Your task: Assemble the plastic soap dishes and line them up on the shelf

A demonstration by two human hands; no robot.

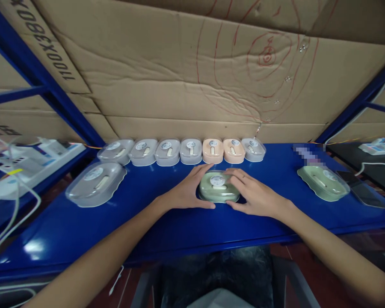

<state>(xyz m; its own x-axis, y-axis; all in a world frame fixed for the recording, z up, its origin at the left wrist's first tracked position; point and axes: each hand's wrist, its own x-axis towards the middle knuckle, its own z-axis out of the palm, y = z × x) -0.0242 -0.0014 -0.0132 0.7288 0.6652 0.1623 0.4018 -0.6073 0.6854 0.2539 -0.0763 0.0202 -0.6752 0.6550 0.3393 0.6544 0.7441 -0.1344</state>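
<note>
In front of me on the blue table sits a green lidded box, with a clear domed cover, a round label and a white tab on top. Around its left side curves my left hand, fingers at the back edge and thumb along the front. My right hand grips the right side, its fingers over the top right of the cover and its thumb at the front right corner. The far rim of the box is partly hidden by my fingers.
Behind it stands a row of similar boxes, several grey and two peach. A larger grey box lies left. At right are another green box and a phone. A cardboard wall closes the back.
</note>
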